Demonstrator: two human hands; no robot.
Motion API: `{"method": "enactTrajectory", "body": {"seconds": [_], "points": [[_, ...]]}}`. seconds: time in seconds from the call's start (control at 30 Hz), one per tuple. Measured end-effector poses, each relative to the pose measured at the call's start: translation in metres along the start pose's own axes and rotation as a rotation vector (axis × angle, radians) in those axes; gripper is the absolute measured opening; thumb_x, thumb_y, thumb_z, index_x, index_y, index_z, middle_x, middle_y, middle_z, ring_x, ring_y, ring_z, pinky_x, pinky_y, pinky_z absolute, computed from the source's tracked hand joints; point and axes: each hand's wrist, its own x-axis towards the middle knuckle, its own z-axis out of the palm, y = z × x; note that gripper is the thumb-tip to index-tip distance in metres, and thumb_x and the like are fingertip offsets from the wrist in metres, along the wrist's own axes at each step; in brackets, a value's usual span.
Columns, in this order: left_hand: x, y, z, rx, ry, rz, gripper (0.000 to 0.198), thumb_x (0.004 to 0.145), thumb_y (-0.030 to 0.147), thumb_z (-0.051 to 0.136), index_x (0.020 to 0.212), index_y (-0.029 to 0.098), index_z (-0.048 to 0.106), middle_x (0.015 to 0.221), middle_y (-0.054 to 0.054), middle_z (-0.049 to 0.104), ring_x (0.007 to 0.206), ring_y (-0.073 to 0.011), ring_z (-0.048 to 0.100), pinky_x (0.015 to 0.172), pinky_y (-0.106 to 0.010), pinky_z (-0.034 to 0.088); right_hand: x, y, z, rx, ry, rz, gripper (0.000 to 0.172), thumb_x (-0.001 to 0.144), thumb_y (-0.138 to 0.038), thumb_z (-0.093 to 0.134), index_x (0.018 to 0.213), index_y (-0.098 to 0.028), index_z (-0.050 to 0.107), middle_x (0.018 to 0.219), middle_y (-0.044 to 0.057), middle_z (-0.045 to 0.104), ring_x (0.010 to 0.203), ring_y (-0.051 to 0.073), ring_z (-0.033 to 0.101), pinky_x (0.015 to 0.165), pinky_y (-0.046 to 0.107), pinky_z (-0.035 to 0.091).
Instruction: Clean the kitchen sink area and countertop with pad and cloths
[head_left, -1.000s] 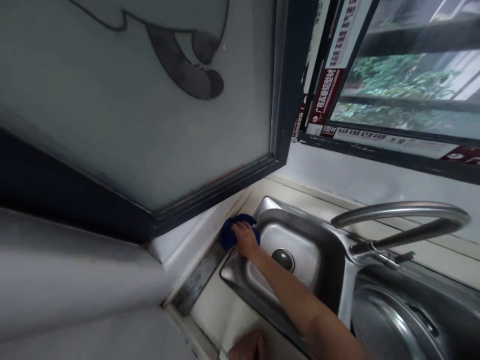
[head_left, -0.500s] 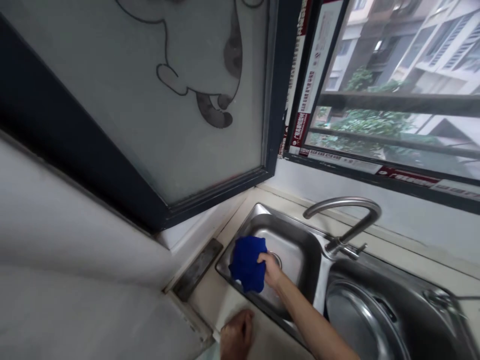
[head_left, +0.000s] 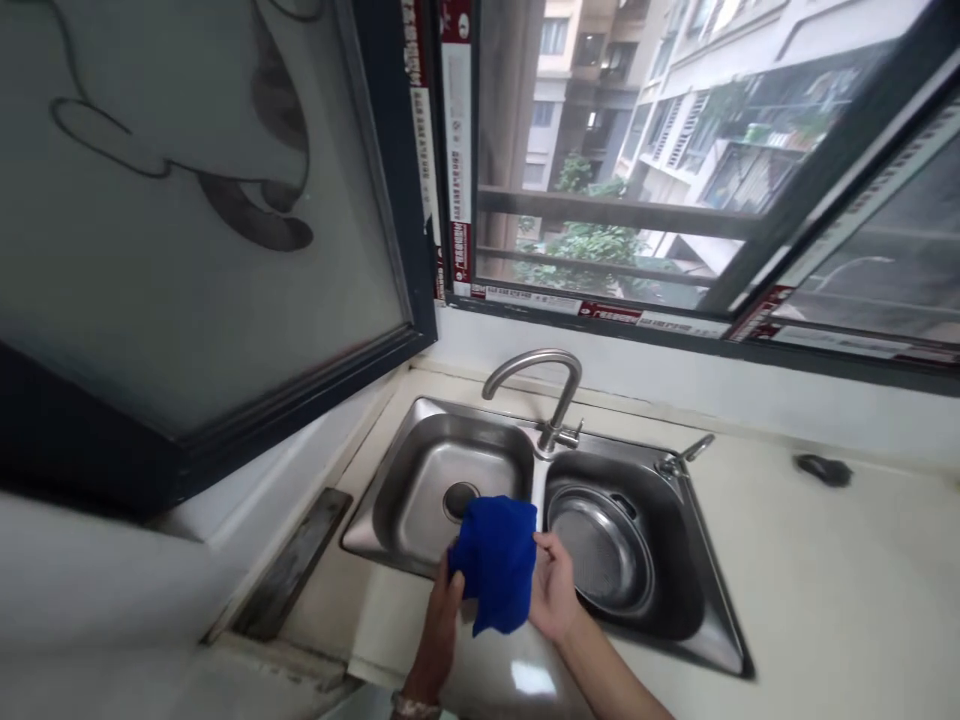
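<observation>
A blue cloth [head_left: 496,565] hangs between my two hands, above the front rim of the double sink [head_left: 358,536]. My left hand [head_left: 441,618] grips its left edge, fingers partly hidden behind the fabric. On the opposite edge, my right hand [head_left: 553,588] pinches the cloth between thumb and fingers. Part of the left basin, with its round drain [head_left: 460,500], lies just beyond the cloth. In the right basin rests a round metal pan or lid [head_left: 600,545].
A curved metal faucet [head_left: 536,358] rises behind the basins' divider. A second small metal fixture [head_left: 684,455] stands at the back right corner. Farther right, a dark object [head_left: 823,468] lies on the pale counter [head_left: 840,580]. A dark-framed frosted pane [head_left: 315,290] juts in at left.
The cloth has moved from over the left basin to the sink's front edge. My left hand, formerly a closed fist by the counter, now holds it too. The view has turned right.
</observation>
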Motion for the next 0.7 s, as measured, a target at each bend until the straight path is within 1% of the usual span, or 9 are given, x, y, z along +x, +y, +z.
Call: {"method": "enactTrajectory", "body": {"seconds": [0.07,0.13,0.2,0.3,0.4,0.5,0.57,0.63,0.7], "points": [[0.004,0.010,0.016,-0.040,-0.067,-0.045,0.096,0.078,0.082,0.063,0.148,0.017,0.051,0.155,-0.018,0.051,0.146,-0.0389,0.044,0.125,-0.054,0.037,-0.012,0.006,-0.006,0.007,0.029,-0.025,0.029,0.069,-0.045,0.075,0.083,-0.019,0.075,0.083,0.007,0.078,0.095,0.031,0.073,0.091,0.045,0.057],[0.011,0.018,0.026,0.006,-0.128,-0.071,0.095,0.075,0.081,0.068,0.141,0.015,0.056,0.148,-0.019,0.058,0.140,-0.0393,0.051,0.124,-0.054,0.038,-0.023,0.013,-0.013,-0.027,0.090,-0.069,0.032,0.068,-0.043,0.079,0.089,-0.019,0.076,0.087,0.007,0.079,0.096,0.030,0.073,0.092,0.044,0.057],[0.018,0.024,0.031,0.109,-0.198,-0.046,0.088,0.073,0.081,0.069,0.130,0.014,0.065,0.137,-0.018,0.066,0.131,-0.0388,0.059,0.121,-0.055,0.042,-0.032,0.019,-0.021,-0.099,0.145,-0.163,0.041,0.068,-0.042,0.084,0.102,-0.020,0.075,0.093,0.007,0.079,0.097,0.028,0.072,0.093,0.043,0.056],[0.025,0.023,0.034,0.256,-0.273,0.072,0.080,0.076,0.083,0.063,0.118,0.016,0.072,0.128,-0.015,0.072,0.123,-0.0362,0.065,0.117,-0.053,0.048,-0.042,0.024,-0.034,-0.234,0.207,-0.316,0.053,0.070,-0.045,0.088,0.115,-0.022,0.072,0.097,0.006,0.078,0.091,0.026,0.072,0.090,0.042,0.056],[0.028,0.016,0.036,0.408,-0.299,0.242,0.076,0.085,0.080,0.054,0.122,0.017,0.073,0.130,-0.015,0.071,0.123,-0.0336,0.066,0.116,-0.052,0.050,-0.051,0.020,-0.046,-0.331,0.240,-0.428,0.060,0.068,-0.046,0.091,0.119,-0.024,0.068,0.099,0.006,0.077,0.086,0.025,0.071,0.086,0.041,0.056],[0.030,0.014,0.038,0.534,-0.332,0.457,0.071,0.091,0.076,0.047,0.122,0.018,0.074,0.128,-0.015,0.072,0.122,-0.0326,0.068,0.114,-0.052,0.052,-0.060,0.010,-0.055,-0.416,0.217,-0.503,0.082,0.067,-0.040,0.092,0.140,-0.031,0.055,0.109,0.005,0.077,0.093,0.025,0.071,0.089,0.040,0.056],[0.030,0.020,0.039,0.566,-0.373,0.562,0.065,0.094,0.073,0.046,0.120,0.020,0.076,0.124,-0.015,0.073,0.119,-0.0323,0.069,0.114,-0.052,0.052,-0.066,0.002,-0.060,-0.515,0.189,-0.534,0.095,0.068,-0.036,0.090,0.151,-0.034,0.044,0.123,0.006,0.074,0.104,0.027,0.071,0.095,0.041,0.055],[0.030,0.031,0.041,0.568,-0.400,0.594,0.063,0.094,0.071,0.048,0.118,0.021,0.077,0.122,-0.015,0.074,0.118,-0.0328,0.069,0.115,-0.051,0.050,-0.070,-0.005,-0.063,-0.675,0.191,-0.607,0.089,0.069,-0.034,0.088,0.149,-0.034,0.049,0.134,0.008,0.069,0.117,0.030,0.067,0.103,0.044,0.052],[0.030,0.044,0.042,0.531,-0.416,0.535,0.064,0.092,0.072,0.051,0.118,0.019,0.077,0.120,-0.016,0.075,0.115,-0.0340,0.071,0.112,-0.050,0.053,-0.072,-0.011,-0.065,-0.898,0.242,-0.703,0.066,0.071,-0.037,0.086,0.134,-0.030,0.066,0.131,0.010,0.069,0.120,0.031,0.065,0.106,0.046,0.051]]}}
